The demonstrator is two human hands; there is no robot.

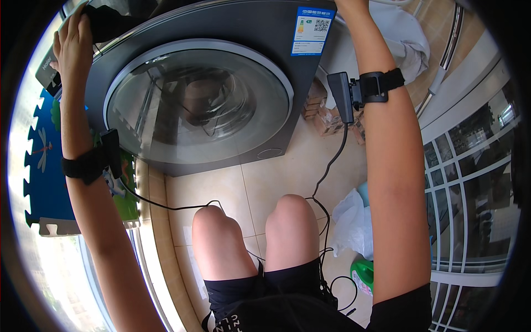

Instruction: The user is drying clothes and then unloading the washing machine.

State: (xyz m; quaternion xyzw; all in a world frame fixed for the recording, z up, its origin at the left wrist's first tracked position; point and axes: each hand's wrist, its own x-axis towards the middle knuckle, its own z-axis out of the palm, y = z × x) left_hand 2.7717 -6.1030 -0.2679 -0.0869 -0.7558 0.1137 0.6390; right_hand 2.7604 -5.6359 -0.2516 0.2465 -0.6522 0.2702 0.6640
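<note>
In front of my knees stands a dark grey Haier front-load washing machine (274, 66), its round glass door (199, 99) closed. My left hand (74, 41) grips the machine's upper left corner, fingers over the edge and thumb by the control panel (46, 70). A black object, perhaps cloth, (110, 25) lies right beside those fingers. My right arm (390, 166) reaches up past the machine's right side; the hand itself is cut off by the top of the view. Each wrist carries a strapped black device, one on the left (111, 153) and one on the right (341, 97).
A foam mat with pictures (45, 166) leans at the left by the window. Bricks (332, 120) lie beside the machine's right side. A plastic bag (352, 224), a green bottle (362, 274) and black cables (327, 170) are near my legs. A white-barred glass door (460, 153) borders the right.
</note>
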